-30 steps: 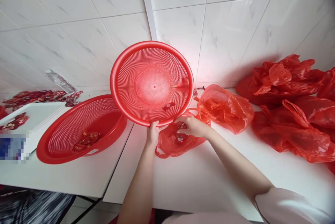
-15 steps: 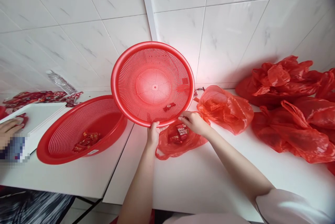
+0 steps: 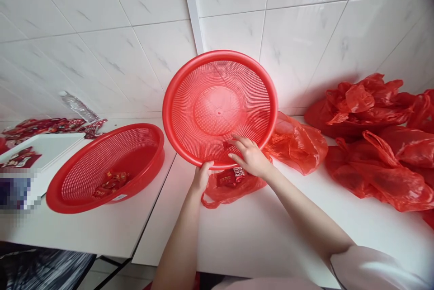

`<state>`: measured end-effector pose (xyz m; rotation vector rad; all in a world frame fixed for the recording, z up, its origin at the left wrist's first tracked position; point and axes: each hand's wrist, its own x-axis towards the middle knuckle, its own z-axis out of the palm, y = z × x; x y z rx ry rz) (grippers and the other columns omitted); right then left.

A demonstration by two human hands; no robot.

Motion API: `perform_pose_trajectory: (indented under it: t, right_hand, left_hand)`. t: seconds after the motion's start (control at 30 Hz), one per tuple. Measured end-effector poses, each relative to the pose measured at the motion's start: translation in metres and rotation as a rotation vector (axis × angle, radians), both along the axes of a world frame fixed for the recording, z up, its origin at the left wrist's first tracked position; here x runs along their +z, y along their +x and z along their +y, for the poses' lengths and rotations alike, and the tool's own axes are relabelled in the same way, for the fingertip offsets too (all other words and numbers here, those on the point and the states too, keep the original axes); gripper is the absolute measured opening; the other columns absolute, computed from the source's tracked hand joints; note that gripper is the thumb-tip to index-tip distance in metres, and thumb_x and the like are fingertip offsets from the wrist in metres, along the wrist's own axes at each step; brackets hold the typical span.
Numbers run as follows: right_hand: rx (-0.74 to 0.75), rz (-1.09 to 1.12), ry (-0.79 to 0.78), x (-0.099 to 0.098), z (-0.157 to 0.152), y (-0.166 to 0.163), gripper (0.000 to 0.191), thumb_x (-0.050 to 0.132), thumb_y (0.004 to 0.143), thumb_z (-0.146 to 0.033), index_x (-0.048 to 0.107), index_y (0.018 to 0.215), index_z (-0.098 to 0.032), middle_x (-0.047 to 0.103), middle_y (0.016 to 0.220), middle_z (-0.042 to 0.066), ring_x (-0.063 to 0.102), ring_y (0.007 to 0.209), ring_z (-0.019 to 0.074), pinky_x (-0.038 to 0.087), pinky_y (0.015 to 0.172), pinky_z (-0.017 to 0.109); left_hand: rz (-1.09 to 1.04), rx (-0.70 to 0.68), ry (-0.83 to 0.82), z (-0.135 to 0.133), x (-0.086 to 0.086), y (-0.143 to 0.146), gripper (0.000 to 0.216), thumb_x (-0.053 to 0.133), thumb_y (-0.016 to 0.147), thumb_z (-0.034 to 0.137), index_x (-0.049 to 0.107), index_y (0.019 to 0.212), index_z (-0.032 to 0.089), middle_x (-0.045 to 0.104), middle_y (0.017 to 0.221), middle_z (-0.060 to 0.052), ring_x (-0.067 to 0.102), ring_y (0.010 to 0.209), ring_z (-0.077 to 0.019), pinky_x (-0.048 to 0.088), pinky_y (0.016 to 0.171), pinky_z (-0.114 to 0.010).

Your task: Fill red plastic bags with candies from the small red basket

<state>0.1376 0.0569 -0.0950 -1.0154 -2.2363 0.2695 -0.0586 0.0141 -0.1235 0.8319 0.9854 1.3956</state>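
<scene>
My left hand (image 3: 202, 176) grips the lower rim of a round red plastic colander (image 3: 190, 70), which is tilted up with its inside facing me. Over the lower right rim reaches my right hand (image 3: 249, 156), fingers apart. Its fingertips are at a small red packet (image 3: 228, 144) inside the colander, partly hidden by them. Under the colander a red plastic bag (image 3: 220, 198) lies on the table, holding several red packets (image 3: 230, 177); the colander hides its back part.
Left stands a second red colander (image 3: 76, 179) with several red packets. Beyond it are a white tray (image 3: 64, 140), a heap of red packets (image 3: 50, 125) and clear plastic (image 3: 79, 108). Crumpled red bags (image 3: 294, 145) lie right, with a larger pile (image 3: 389, 168) farther right. A tiled wall (image 3: 230, 23) rises behind.
The colander has moved right in my left hand. My right hand has gone from its rim to the packet inside. At far left, another person's hand has left the tray, where packets now show.
</scene>
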Motion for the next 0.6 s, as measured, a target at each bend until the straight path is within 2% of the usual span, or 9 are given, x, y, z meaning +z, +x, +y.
perform_pose_trajectory:
  t: [0.07, 0.13, 0.2, 0.3, 0.37, 0.43, 0.53, 0.6]
  right_hand:
    - [-0.072, -0.139, 0.012, -0.009, 0.000, -0.004, 0.048, 0.046, 0.095, -0.047, 0.050, 0.134, -0.019, 0.042, 0.148, 0.017, 0.038, 0.135, 0.0317, 0.028, 0.110, 0.057]
    - [-0.113, -0.228, -0.001, -0.017, 0.001, -0.008, 0.050, 0.046, 0.096, -0.046, 0.050, 0.135, -0.015, 0.043, 0.146, 0.020, 0.038, 0.135, 0.0333, 0.027, 0.110, 0.058]
    - [-0.074, -0.270, -0.022, -0.018, 0.002, -0.009, 0.044, 0.044, 0.097, -0.042, 0.054, 0.130, -0.014, 0.052, 0.137, 0.020, 0.048, 0.126, 0.0306, 0.036, 0.105, 0.052]
    - [0.025, -0.286, -0.046, -0.011, 0.003, -0.005, 0.032, 0.038, 0.100, -0.030, 0.062, 0.117, -0.015, 0.067, 0.106, 0.014, 0.061, 0.101, 0.0236, 0.047, 0.089, 0.038]
    - [0.045, -0.238, -0.089, -0.002, 0.003, -0.001, 0.031, 0.037, 0.100, -0.026, 0.062, 0.115, -0.014, 0.068, 0.093, 0.012, 0.064, 0.087, 0.0207, 0.049, 0.079, 0.032]
    - [0.082, -0.143, -0.157, 0.005, 0.002, 0.003, 0.029, 0.041, 0.099, -0.027, 0.060, 0.117, -0.014, 0.069, 0.092, 0.010, 0.065, 0.079, 0.0186, 0.049, 0.072, 0.029]
    - [0.205, -0.049, -0.244, 0.011, -0.001, 0.006, 0.025, 0.050, 0.095, -0.027, 0.062, 0.115, -0.018, 0.071, 0.087, 0.005, 0.065, 0.072, 0.0158, 0.048, 0.070, 0.026]
    - [0.243, -0.055, -0.271, 0.011, -0.004, 0.004, 0.026, 0.051, 0.094, -0.027, 0.061, 0.117, -0.020, 0.071, 0.083, 0.004, 0.065, 0.068, 0.0152, 0.047, 0.067, 0.025]
  left_hand:
    - [-0.001, -0.051, 0.002, -0.002, -0.001, 0.004, 0.036, 0.064, 0.074, 0.027, 0.065, 0.108, 0.015, 0.069, 0.110, -0.011, 0.065, 0.105, -0.0318, 0.057, 0.084, -0.048]
    - [0.014, -0.057, -0.001, -0.002, -0.004, 0.008, 0.034, 0.065, 0.074, 0.028, 0.066, 0.106, 0.015, 0.069, 0.110, -0.012, 0.065, 0.104, -0.0320, 0.057, 0.082, -0.047]
    - [0.051, -0.024, -0.003, -0.001, -0.006, 0.009, 0.035, 0.065, 0.074, 0.029, 0.064, 0.106, 0.015, 0.068, 0.111, -0.012, 0.065, 0.102, -0.0312, 0.058, 0.079, -0.046]
    - [0.088, 0.049, 0.016, 0.003, -0.008, 0.007, 0.038, 0.063, 0.075, 0.030, 0.061, 0.111, 0.018, 0.067, 0.112, -0.010, 0.066, 0.099, -0.0293, 0.059, 0.075, -0.042]
    - [0.094, 0.134, 0.030, 0.006, -0.009, 0.004, 0.036, 0.060, 0.075, 0.029, 0.060, 0.109, 0.020, 0.067, 0.107, -0.008, 0.067, 0.095, -0.0278, 0.059, 0.072, -0.040]
    - [0.091, 0.267, 0.050, 0.008, -0.010, -0.001, 0.028, 0.059, 0.073, 0.027, 0.061, 0.100, 0.020, 0.067, 0.097, -0.005, 0.066, 0.087, -0.0249, 0.058, 0.070, -0.038]
    - [0.051, 0.450, 0.079, 0.011, -0.010, -0.007, 0.012, 0.060, 0.069, 0.023, 0.057, 0.080, 0.019, 0.060, 0.075, -0.001, 0.062, 0.073, -0.0187, 0.056, 0.066, -0.032]
    - [0.026, 0.518, 0.098, 0.012, -0.009, -0.011, 0.012, 0.060, 0.068, 0.022, 0.056, 0.079, 0.019, 0.057, 0.074, 0.000, 0.060, 0.072, -0.0174, 0.055, 0.064, -0.031]
